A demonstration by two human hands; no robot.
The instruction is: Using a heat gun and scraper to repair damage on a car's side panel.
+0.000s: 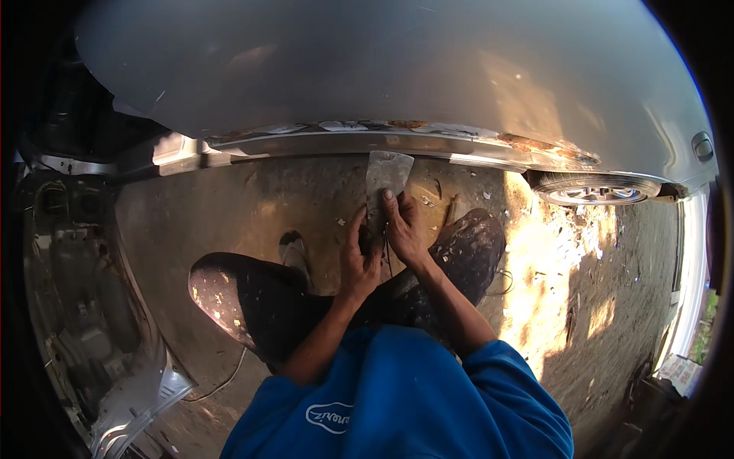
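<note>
Between my knees I hold a scraper with a wide, flat grey blade [389, 170], its broad end pointing away from me toward the car. My right hand [407, 231] grips it from the right, the thumb pressed on the lower part of the blade. Around its lower left side my left hand [359, 262] is closed; the handle is mostly hidden by both hands. Just beyond the blade runs the lower edge of a grey car panel [367, 69], with chipped paint and rusty brown patches [527, 143] along it.
A car wheel [596, 188] stands at the right under the panel. At far left is a bare, dirty car door [88, 283]. A thin cable [222, 390] lies on the concrete floor [206, 206] at lower left. Paint flakes are scattered near my feet.
</note>
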